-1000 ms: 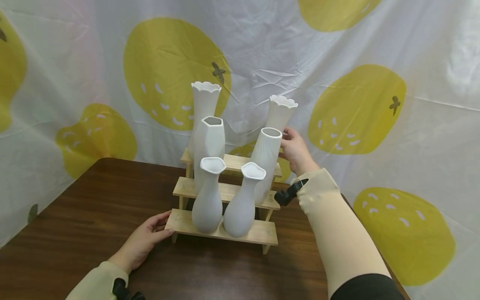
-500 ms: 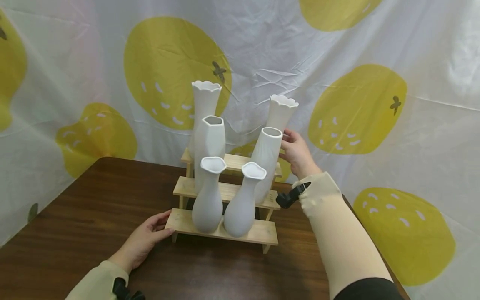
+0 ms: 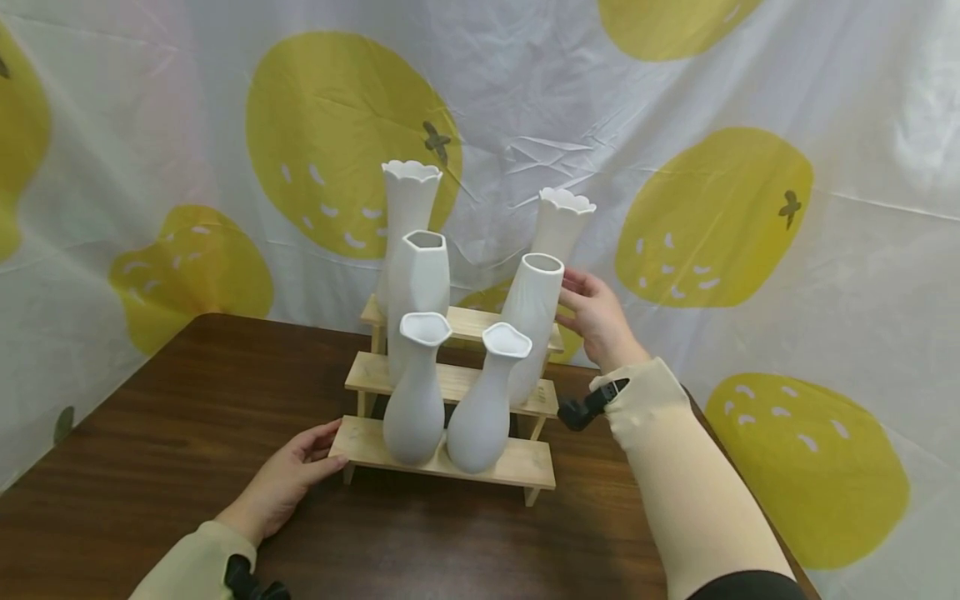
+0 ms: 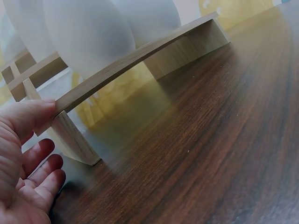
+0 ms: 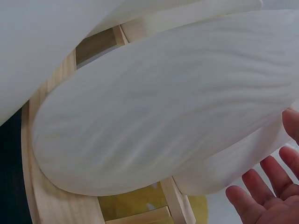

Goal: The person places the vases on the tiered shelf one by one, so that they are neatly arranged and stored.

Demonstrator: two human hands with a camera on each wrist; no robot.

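A three-tier wooden display stand bears several white vases. Its left front end is gripped by my left hand, thumb on the lowest board and the other fingers curled below. My right hand, fingers spread and loosely bent, is beside the smooth oval-mouthed vase on the middle tier; in the right wrist view its fingertips are apart from this vase. Behind stands a scallop-rimmed vase, partly hidden. Two bulbous vases, left and right, are in front.
On the stand's left side are a hexagonal-mouthed vase and a tall scalloped vase. The stand rests on a dark brown wooden table. A pale curtain printed with yellow fruit hangs right behind.
My right hand has drawn slightly down and to the right, away from the scallop-rimmed vase at the back. The left hand, stand and vases look unmoved.
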